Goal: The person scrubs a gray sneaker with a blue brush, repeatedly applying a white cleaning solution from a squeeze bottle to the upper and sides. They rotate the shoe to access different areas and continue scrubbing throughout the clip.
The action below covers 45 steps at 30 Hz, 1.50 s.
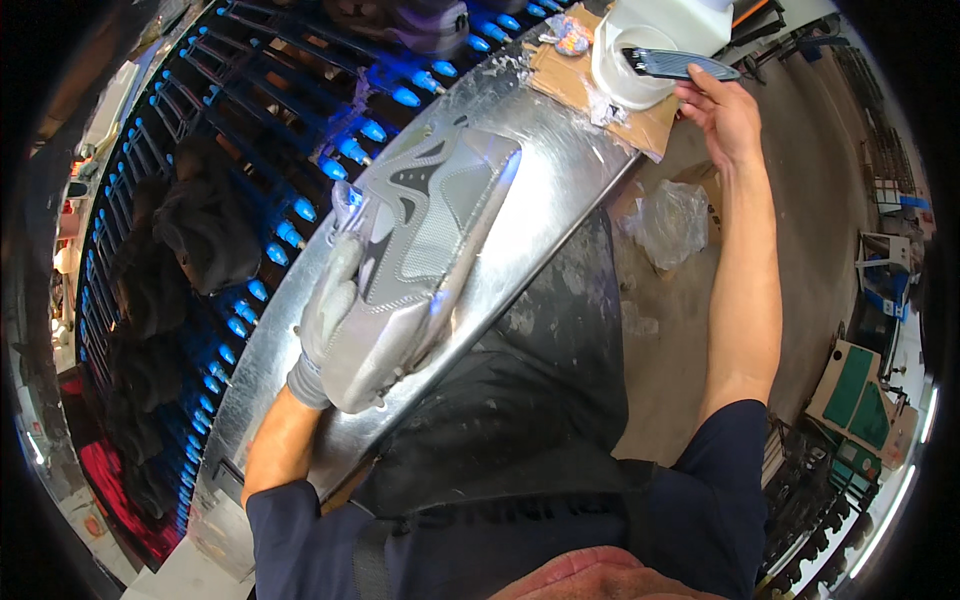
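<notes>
A grey shoe upper (428,250) with panels of mesh and darker trim is tilted above the metal bench. My left hand (335,300), in a grey knit glove, grips it from its left side; some fingers are hidden behind it. Out at the upper right, my bare right hand (728,118) pinches the handle of a dark grey-blue brush (690,66). The dark bristles reach over the mouth of a white pot (655,98). Whether they touch what is inside I cannot tell.
The pot stands on a torn piece of cardboard (560,75) beside a small multicoloured lump (572,38). Left of the metal bench (500,290) runs a roller conveyor (340,60) with blue-tipped ends, carrying dark shoes (205,220). A clear plastic bag (672,222) lies below the bench edge.
</notes>
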### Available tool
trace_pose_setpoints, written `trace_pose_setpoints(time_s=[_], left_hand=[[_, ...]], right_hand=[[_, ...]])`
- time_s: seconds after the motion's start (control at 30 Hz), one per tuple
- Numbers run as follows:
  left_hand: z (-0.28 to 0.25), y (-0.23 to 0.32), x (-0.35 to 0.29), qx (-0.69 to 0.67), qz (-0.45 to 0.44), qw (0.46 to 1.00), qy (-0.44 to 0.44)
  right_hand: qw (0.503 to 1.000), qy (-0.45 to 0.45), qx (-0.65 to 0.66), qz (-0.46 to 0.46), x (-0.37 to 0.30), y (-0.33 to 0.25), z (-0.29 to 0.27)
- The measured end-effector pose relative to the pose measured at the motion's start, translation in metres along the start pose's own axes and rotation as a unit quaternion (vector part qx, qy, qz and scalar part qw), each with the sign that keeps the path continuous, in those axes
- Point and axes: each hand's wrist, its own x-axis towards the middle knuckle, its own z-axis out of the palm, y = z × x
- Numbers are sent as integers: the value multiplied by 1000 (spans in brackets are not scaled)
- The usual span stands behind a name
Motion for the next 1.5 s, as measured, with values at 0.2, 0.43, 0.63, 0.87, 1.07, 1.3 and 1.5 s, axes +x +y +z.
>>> trace_pose_setpoints(time_s=[0.2,0.43,0.63,0.87,1.07,1.3,1.5], left_hand=[[-1,5,1,-13,-28,1000,-6],[-16,-14,-7,-36,-25,999,7],[12,12,3,-221,-173,960,13],[28,34,14,-375,-272,886,25],[42,45,17,-439,-289,850,42],[47,48,21,-497,-303,810,68],[37,41,15,-355,-256,896,79]], right_hand=[[961,-108,252,33,-12,48,-40],[932,-150,330,32,-146,50,66],[964,-132,210,-92,-246,42,120],[954,-122,47,-268,-252,34,125],[950,-86,-13,-301,-244,30,126],[966,-51,4,-254,-241,40,122],[959,-39,-8,-280,-227,39,120]])
